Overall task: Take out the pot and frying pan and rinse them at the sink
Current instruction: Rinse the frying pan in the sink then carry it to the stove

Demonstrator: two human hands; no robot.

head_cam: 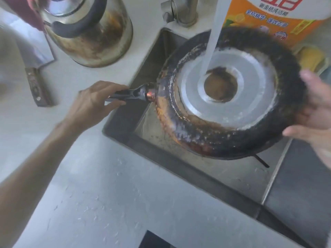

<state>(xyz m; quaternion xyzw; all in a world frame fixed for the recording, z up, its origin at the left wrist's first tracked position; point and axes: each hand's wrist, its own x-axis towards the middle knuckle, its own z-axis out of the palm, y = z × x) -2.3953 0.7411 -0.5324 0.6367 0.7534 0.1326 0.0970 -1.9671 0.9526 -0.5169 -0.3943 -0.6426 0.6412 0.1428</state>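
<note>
A blackened frying pan [206, 133] hangs bottom-up over the steel sink [232, 176]. Its burnt underside has a pale metal ring around a brown centre. Water [213, 33] from the tap falls onto that underside. My left hand [93, 102] grips the dark handle [129, 94] at the sink's left edge. My right hand [317, 111] holds the pan's far right rim, fingers curled under it. The pan's inner side is hidden.
A stained metal kettle [89, 33] with a black handle stands on the counter at the back left. A cleaver [38, 86] with a wooden handle lies left of it. An orange detergent bottle [265, 17] and a yellow sponge [311, 57] sit behind the sink, beside the faucet base [182, 13].
</note>
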